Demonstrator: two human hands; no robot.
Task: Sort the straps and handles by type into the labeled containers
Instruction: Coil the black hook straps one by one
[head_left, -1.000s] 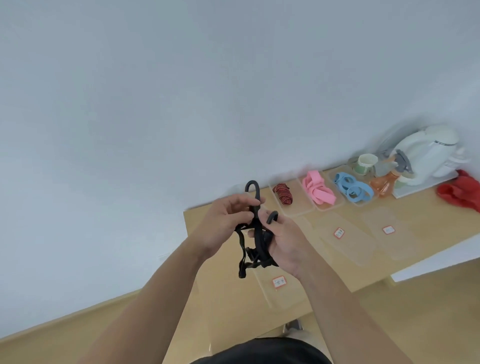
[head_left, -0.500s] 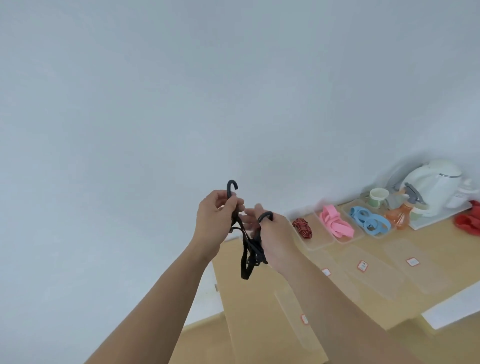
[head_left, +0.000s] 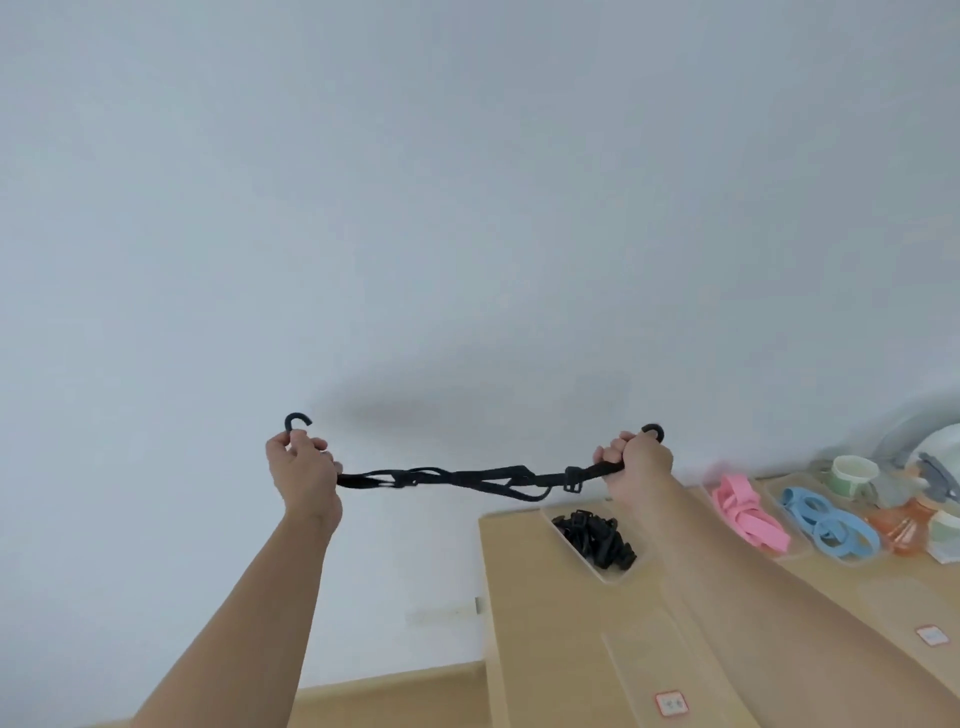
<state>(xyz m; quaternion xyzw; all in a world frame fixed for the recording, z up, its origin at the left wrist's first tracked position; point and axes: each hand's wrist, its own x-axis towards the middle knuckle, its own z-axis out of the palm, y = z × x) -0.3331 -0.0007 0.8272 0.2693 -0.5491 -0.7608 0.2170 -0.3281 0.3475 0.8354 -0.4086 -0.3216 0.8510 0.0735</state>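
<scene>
A black strap (head_left: 467, 478) with a hook at each end is stretched out in the air in front of the wall. My left hand (head_left: 301, 473) grips its left end, with one hook sticking up above the fist. My right hand (head_left: 636, 462) grips the right end, and the other hook pokes out above that fist. On the wooden table, a clear container (head_left: 618, 571) holds a pile of black straps (head_left: 597, 538). Further right lie pink straps (head_left: 748, 514) and blue loop handles (head_left: 826, 525) in their own containers.
Clear lids with red-bordered labels (head_left: 671, 704) lie flat on the wooden table (head_left: 530, 649). At the far right stand a green cup (head_left: 852, 475), an orange piece (head_left: 898, 530) and part of a white kettle (head_left: 940, 447). The white wall fills the left and top.
My hands have moved apart and pulled the bunched black strap out into a long line. The view has swung left, revealing the container of black straps.
</scene>
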